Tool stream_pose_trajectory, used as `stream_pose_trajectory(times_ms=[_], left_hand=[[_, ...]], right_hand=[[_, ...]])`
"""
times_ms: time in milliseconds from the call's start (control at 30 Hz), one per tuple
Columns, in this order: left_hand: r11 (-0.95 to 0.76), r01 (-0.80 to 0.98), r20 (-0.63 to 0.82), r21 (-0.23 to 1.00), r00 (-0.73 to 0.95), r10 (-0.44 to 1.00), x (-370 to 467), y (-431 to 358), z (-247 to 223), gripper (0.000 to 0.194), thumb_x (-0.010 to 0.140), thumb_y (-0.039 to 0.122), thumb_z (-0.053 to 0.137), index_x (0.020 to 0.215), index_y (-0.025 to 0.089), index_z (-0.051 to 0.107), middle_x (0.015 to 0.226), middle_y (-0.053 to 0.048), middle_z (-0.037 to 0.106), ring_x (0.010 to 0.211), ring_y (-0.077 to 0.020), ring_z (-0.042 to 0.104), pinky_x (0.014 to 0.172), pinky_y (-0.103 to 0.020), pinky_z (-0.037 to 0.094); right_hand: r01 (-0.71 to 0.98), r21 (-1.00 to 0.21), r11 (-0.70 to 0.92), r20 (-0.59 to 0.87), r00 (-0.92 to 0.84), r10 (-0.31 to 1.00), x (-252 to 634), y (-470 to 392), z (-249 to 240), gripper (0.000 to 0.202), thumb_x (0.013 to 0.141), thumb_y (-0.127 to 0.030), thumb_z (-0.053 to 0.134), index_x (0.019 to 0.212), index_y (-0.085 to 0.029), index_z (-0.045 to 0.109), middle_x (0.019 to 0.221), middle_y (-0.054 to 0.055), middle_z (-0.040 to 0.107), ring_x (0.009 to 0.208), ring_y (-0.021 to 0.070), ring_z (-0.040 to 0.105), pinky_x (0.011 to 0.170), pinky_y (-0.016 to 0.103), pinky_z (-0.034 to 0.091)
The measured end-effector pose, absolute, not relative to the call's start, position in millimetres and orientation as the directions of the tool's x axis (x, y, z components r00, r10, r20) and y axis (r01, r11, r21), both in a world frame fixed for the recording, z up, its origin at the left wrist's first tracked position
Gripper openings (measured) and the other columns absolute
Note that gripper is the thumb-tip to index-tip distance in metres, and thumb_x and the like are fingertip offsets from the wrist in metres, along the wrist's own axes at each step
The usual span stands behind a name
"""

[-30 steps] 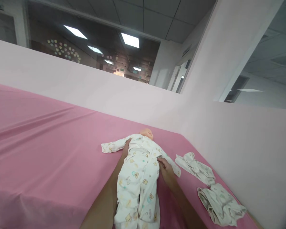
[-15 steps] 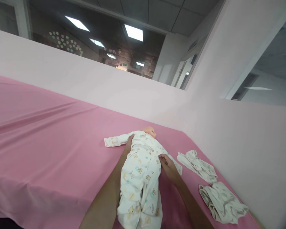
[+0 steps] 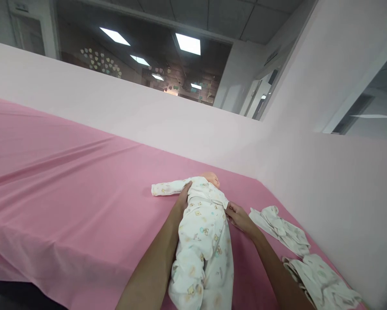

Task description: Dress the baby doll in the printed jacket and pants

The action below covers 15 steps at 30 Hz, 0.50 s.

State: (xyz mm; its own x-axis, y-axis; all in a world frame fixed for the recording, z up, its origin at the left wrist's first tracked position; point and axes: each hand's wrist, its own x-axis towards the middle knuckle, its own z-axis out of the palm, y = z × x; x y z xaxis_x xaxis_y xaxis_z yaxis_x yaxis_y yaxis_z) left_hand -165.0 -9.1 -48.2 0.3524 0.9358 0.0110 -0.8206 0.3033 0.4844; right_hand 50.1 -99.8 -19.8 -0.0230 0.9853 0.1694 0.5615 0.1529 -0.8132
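A baby doll lies on its back on the pink sheet, its head (image 3: 212,178) pointing to the wall. It wears a white printed top (image 3: 201,187) and white printed trousers (image 3: 201,228) with small bears. My left hand (image 3: 184,196) is wrapped against the left side of the doll's torso, thumb up near the chest; its other fingers are mostly hidden. With thumb and fingers pressed together, my right hand (image 3: 238,215) pinches the top's edge at the right side of the waist. One sleeve (image 3: 167,188) stretches out to the left; the other is hidden around my right hand.
Two crumpled white printed cloths, one farther (image 3: 282,228) and one nearer (image 3: 325,282), lie along the right wall (image 3: 351,193). The pink sheet (image 3: 83,206) covers the surface and hangs over its front edge. A low white wall with windows runs behind.
My right hand has shifted slightly right and away from me, drawing the top's edge outward. The right sleeve has dropped out of sight. The whole view has swung a little left.
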Motion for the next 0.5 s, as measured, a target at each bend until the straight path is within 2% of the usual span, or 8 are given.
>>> stream_pose_trajectory(times_ms=[167,300,400,500], left_hand=[[0.314,-0.823,0.006,0.473,0.360,0.933,-163,4,-55,0.030,0.093,0.035,0.057,0.114,0.015,0.061,0.116,-0.009,0.063,0.102,-0.0209,0.062,0.090,-0.041,0.052],[0.304,-0.844,0.016,0.441,0.346,0.938,-161,13,-60,0.023,0.088,0.029,0.063,0.105,0.013,0.066,0.103,-0.011,0.071,0.102,-0.0247,0.065,0.096,-0.036,0.048],[0.304,-0.856,0.022,0.418,0.344,0.939,-159,15,-63,0.024,0.086,0.032,0.065,0.102,0.014,0.066,0.099,-0.011,0.073,0.103,-0.0266,0.066,0.096,-0.034,0.047],[0.317,-0.856,0.033,0.408,0.361,0.932,-159,14,-61,0.028,0.086,0.037,0.064,0.102,0.014,0.066,0.095,-0.010,0.073,0.100,-0.0251,0.066,0.095,-0.032,0.047]], right_hand=[[0.674,-0.720,0.169,0.273,0.051,0.961,44,-92,-26,0.027,0.080,-0.044,0.048,0.064,-0.022,0.044,0.054,-0.005,0.045,0.051,0.0117,0.038,0.050,0.025,0.031],[0.836,-0.527,0.150,0.369,0.066,0.927,28,-112,-12,0.024,0.083,-0.036,0.044,0.062,-0.023,0.044,0.059,-0.002,0.049,0.057,0.0149,0.042,0.055,0.028,0.031],[0.918,-0.347,0.193,0.411,-0.037,0.911,-5,-126,7,0.025,0.090,-0.033,0.040,0.073,-0.022,0.055,0.075,0.003,0.060,0.068,0.0178,0.051,0.063,0.030,0.036],[0.940,-0.157,0.302,0.388,-0.223,0.894,-50,-124,21,0.029,0.096,-0.032,0.036,0.088,-0.023,0.063,0.091,0.004,0.063,0.086,0.0191,0.055,0.077,0.031,0.040]])
